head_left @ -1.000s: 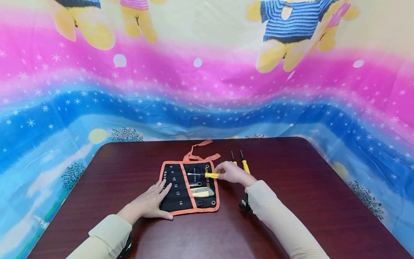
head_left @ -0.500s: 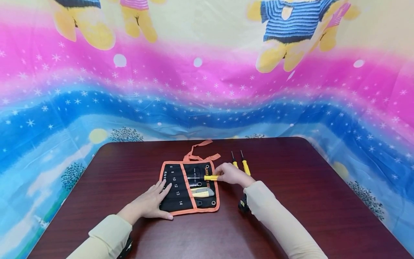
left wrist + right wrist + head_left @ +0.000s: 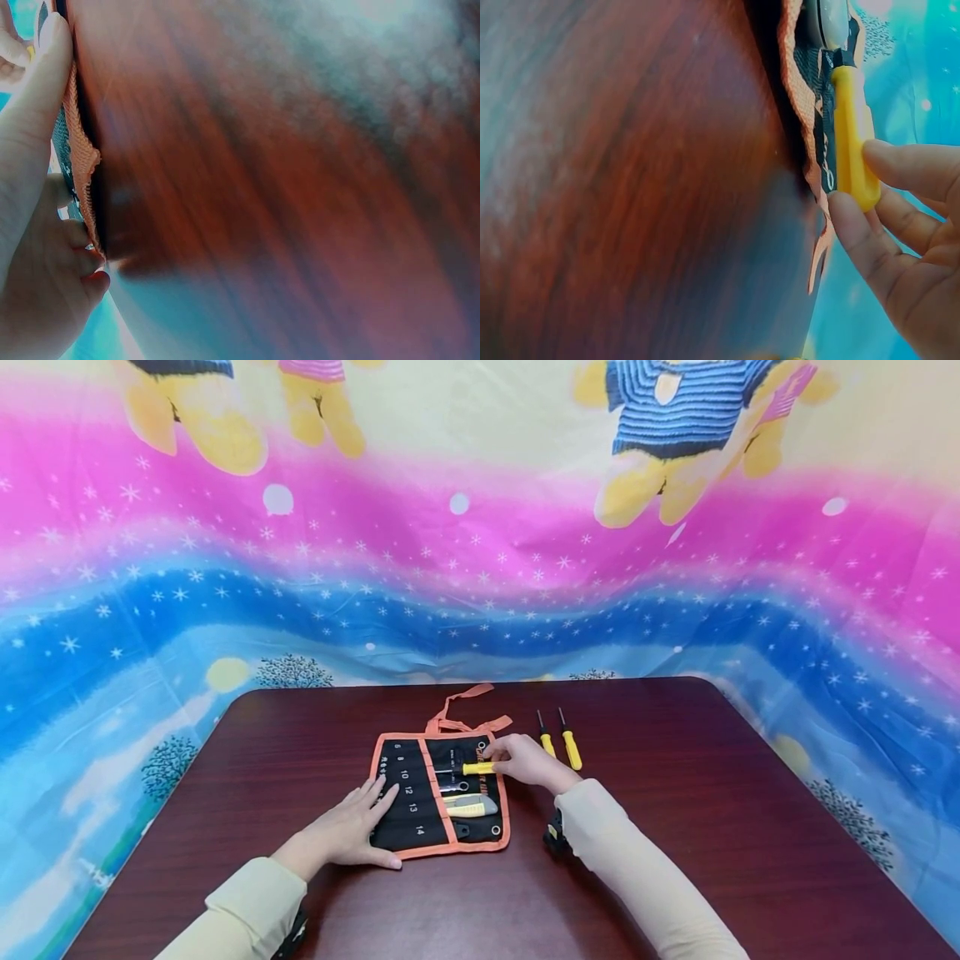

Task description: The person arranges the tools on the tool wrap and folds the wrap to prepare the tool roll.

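A black tool pouch (image 3: 397, 835) with orange edging and printed numbers lies flat on the table. My left hand (image 3: 347, 827) rests spread on its left side, fingers straight on the fabric and thumb at the near edge. My right hand (image 3: 528, 762) pinches the end of a yellow-handled screwdriver (image 3: 477, 769), seen closer in the right wrist view as a yellow handle (image 3: 853, 135) between thumb and fingers. The screwdriver's shaft points left at the pouch's middle orange band; whether its tip is inside a pocket I cannot tell. Below it in the pouch sit a wrench (image 3: 454, 787) and a utility knife (image 3: 472, 807).
Two more yellow-handled screwdrivers lie on the table beyond my right hand, a left one (image 3: 547, 745) and a right one (image 3: 572, 750). Orange ties (image 3: 468, 722) trail from the pouch's far edge. A printed curtain (image 3: 480, 568) hangs behind the table (image 3: 660, 827).
My right hand has moved slightly left with the screwdriver, whose handle now lies further over the pouch. More of the two loose screwdrivers shows. My left hand has stayed in place.
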Motion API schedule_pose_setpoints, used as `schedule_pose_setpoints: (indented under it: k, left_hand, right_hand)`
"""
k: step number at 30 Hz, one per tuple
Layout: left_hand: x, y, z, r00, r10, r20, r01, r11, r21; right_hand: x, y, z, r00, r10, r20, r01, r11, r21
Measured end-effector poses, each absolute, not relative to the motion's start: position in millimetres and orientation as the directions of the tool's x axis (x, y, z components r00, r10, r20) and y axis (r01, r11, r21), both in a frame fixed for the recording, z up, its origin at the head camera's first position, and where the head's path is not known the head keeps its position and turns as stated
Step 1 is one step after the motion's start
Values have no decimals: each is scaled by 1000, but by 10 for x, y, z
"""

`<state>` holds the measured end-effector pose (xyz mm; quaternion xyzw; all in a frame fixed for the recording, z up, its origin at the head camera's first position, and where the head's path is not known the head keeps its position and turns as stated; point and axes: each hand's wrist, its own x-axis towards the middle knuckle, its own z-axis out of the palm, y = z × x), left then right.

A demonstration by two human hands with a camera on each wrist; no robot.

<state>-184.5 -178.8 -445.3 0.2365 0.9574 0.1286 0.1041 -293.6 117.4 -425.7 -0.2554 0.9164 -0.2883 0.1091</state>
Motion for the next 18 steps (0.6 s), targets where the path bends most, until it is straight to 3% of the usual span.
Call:
schedule_pose_setpoints:
  k: [18]
  left_hand:
    - [-1836, -1784, -4432, -865, 480, -146, 424, 855, 299]
  right_hand:
    - [-2929, 942, -4291, -806, -592, -9, -490, 674, -553]
